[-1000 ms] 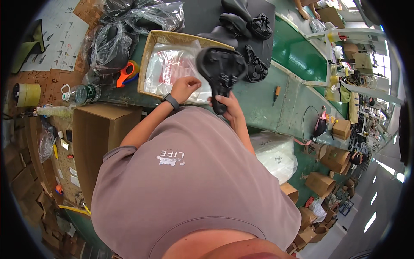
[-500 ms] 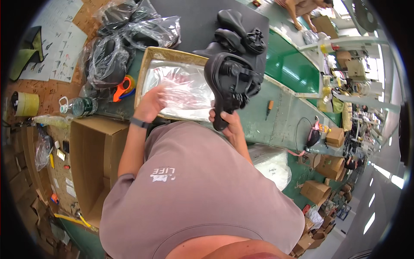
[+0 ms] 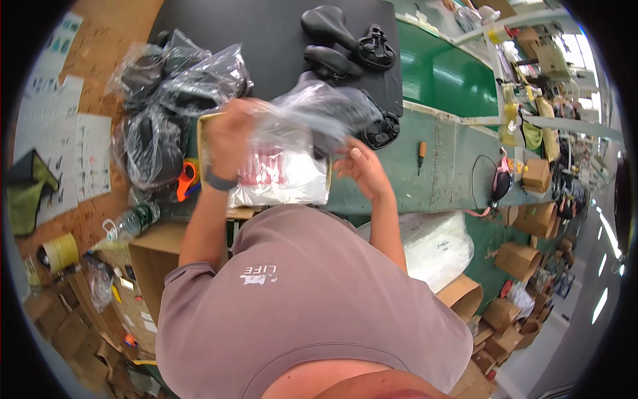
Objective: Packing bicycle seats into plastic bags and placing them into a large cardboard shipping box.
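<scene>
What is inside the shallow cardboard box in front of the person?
Flat clear plastic with red markings shows inside the box. The left hand and a blurred plastic bag cover its left and far parts; whatever lies beneath the top layer cannot be seen.

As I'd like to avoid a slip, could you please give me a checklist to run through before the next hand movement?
1. Clear bag over the saddle: ok, plastic covers much of it.
2. Saddle fully inside the bag: cannot tell, motion blur hides this.
3. Left hand gripping the bag: cannot tell, the hand is blurred beside the plastic.
4. Right hand gripping the saddle: not ok, it looks open, close by.
5. Stack of clear bags near the hands: ok.
6. Screwdriver clear of both hands: ok, lying apart on the green bench.
</scene>
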A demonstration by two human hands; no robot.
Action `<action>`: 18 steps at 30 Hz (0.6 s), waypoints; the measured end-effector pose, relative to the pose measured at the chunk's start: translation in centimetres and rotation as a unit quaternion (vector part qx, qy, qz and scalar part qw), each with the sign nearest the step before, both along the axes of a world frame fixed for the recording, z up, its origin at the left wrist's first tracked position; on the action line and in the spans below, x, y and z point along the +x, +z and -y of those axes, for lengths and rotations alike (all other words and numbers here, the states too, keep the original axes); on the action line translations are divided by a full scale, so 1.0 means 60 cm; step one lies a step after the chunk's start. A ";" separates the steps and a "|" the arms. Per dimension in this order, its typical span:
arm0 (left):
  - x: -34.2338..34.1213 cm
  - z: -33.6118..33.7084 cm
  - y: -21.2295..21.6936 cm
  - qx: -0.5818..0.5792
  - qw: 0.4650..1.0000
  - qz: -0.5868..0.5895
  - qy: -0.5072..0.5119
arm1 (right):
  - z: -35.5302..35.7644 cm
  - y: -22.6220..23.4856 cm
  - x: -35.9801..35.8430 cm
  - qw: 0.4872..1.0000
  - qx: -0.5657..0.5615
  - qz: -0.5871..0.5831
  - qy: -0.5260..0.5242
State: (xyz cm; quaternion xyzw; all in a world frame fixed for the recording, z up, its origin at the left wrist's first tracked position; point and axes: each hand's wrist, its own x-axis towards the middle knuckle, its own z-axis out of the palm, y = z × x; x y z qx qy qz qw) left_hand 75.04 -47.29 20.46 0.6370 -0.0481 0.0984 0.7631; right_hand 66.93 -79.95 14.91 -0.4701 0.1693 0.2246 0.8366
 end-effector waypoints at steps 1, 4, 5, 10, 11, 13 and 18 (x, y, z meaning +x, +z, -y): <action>0.048 -0.076 -0.052 -0.023 0.991 -0.117 0.057 | 0.030 -0.016 0.039 0.989 -0.136 0.065 0.006; 0.161 -0.141 -0.023 -0.040 0.972 -0.060 0.224 | 0.153 -0.151 0.159 0.835 -0.528 0.121 -0.097; 0.178 -0.157 -0.015 -0.022 0.961 -0.063 0.269 | 0.197 -0.195 0.197 0.784 -0.604 0.108 -0.093; 0.155 -0.313 -0.137 0.020 0.917 -0.128 0.378 | 0.240 -0.307 0.373 0.639 -0.751 0.053 0.156; 0.128 -0.345 -0.164 -0.021 0.904 -0.133 0.405 | 0.231 -0.323 0.396 0.632 -0.750 0.031 0.194; 0.105 -0.350 -0.196 0.072 0.852 -0.164 0.493 | 0.245 -0.373 0.402 0.609 -0.747 -0.017 0.265; 0.028 -0.122 -0.237 0.391 0.877 -0.032 0.278 | 0.214 -0.327 0.356 0.606 -0.759 -0.007 0.237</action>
